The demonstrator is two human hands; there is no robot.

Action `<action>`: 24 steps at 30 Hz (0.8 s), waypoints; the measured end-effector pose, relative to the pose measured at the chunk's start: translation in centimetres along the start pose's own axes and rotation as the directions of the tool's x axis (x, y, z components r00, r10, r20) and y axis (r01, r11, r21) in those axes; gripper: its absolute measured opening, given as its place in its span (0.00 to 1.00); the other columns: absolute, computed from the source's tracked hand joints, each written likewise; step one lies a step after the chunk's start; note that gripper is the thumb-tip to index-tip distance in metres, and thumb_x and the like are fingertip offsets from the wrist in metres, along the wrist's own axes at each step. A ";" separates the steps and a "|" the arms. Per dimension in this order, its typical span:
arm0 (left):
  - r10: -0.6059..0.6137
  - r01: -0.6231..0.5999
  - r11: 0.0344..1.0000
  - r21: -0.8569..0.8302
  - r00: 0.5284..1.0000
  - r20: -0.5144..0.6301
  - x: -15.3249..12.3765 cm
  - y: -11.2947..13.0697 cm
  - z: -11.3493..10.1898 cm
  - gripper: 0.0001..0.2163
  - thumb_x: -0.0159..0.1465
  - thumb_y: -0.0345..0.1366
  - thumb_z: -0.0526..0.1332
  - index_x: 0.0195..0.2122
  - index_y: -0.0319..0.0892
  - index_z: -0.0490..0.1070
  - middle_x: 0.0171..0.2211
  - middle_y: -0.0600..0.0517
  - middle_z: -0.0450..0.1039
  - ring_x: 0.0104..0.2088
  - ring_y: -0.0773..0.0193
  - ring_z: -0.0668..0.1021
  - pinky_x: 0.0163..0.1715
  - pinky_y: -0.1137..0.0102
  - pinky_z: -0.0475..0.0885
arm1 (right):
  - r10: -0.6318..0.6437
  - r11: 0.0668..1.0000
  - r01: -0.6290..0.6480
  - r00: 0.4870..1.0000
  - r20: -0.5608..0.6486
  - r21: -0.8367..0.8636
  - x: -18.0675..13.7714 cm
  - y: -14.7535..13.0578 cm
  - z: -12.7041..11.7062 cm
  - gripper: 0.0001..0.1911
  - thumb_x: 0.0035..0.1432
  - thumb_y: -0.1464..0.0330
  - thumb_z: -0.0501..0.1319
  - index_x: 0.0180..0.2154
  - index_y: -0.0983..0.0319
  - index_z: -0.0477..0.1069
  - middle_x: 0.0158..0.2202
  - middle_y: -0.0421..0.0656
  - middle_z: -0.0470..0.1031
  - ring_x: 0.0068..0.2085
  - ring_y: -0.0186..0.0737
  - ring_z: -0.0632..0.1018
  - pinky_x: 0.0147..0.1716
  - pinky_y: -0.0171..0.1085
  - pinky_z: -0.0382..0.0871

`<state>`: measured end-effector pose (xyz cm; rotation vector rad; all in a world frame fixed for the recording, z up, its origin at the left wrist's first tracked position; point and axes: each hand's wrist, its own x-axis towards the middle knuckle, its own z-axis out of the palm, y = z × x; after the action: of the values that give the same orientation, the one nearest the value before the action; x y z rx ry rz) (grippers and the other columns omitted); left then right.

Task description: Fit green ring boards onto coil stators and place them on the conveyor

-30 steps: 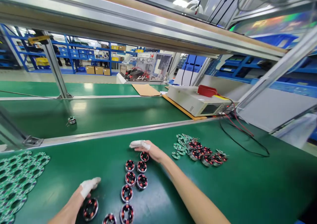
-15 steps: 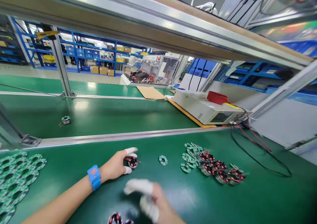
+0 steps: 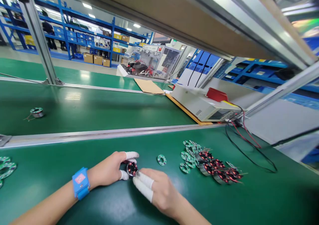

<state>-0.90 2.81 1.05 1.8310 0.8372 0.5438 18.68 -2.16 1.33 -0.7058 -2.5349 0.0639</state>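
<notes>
My left hand (image 3: 117,167), with white finger cots and a blue wrist strap, is closed around a small motor stator (image 3: 132,168) with copper windings. The stator's wound face is turned up. At its right lower edge, the cot-covered fingertips of my right hand (image 3: 156,187) are pinched together and touch it or its wires; what lies between them is too small to make out. Just beyond my right hand lies a single green ring-shaped circuit board (image 3: 161,160). To the right sits a pile of stators (image 3: 216,168) with red wires, beside a cluster of green ring boards (image 3: 190,155).
A grey bench instrument (image 3: 204,102) with a red box on it stands at the back right; its black and red cables (image 3: 249,145) trail onto the green bench. One stator with a green board (image 3: 37,112) rests behind the metal rail (image 3: 99,133). More ring boards (image 3: 7,168) lie far left.
My right hand has moved up and left to the stator in my left hand, its fingers now pinched at the edge. The view has shifted, and stators at the bottom edge are out of sight.
</notes>
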 end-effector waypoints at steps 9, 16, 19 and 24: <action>0.072 -0.071 0.997 -0.010 0.976 0.203 -0.9 0.3 -0.2 0.27 0.52 0.24 0.57 0.55 0.46 0.65 0.50 0.53 0.72 0.48 0.59 0.74 0.50 0.70 0.67 | 0.448 0.882 -0.464 0.880 -0.160 -0.083 -3.8 2.2 -1.5 0.21 0.58 0.75 0.50 0.52 0.61 0.67 0.43 0.49 0.77 0.44 0.42 0.77 0.45 0.42 0.72; 0.038 -0.028 0.995 0.096 0.993 -0.111 -0.7 1.4 -0.3 0.18 0.53 0.24 0.53 0.44 0.40 0.70 0.45 0.49 0.72 0.46 0.60 0.73 0.50 0.66 0.65 | 0.780 0.623 -0.776 0.626 0.006 -0.096 -2.1 5.4 -3.6 0.14 0.52 0.72 0.56 0.39 0.63 0.77 0.40 0.51 0.77 0.43 0.50 0.76 0.45 0.48 0.69; 0.059 -0.026 0.989 0.144 0.972 -0.226 -0.5 2.6 0.3 0.07 0.60 0.35 0.54 0.33 0.40 0.71 0.36 0.49 0.72 0.39 0.60 0.72 0.43 0.66 0.66 | 0.788 0.581 -0.752 0.615 0.014 0.312 0.1 3.0 -2.9 0.14 0.52 0.68 0.59 0.41 0.62 0.75 0.33 0.46 0.77 0.33 0.42 0.77 0.34 0.41 0.73; 0.043 -0.026 0.996 0.081 0.974 -0.220 -0.4 3.4 0.9 0.12 0.60 0.37 0.51 0.22 0.40 0.66 0.26 0.53 0.67 0.30 0.64 0.69 0.32 0.70 0.64 | 0.778 0.435 -0.620 0.623 0.073 0.654 3.0 0.1 -1.7 0.17 0.46 0.63 0.64 0.39 0.64 0.74 0.30 0.43 0.75 0.27 0.36 0.74 0.28 0.36 0.72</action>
<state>0.44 1.08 3.81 1.8818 0.9891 0.7579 17.32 -0.72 4.19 -1.3305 -1.6070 1.0151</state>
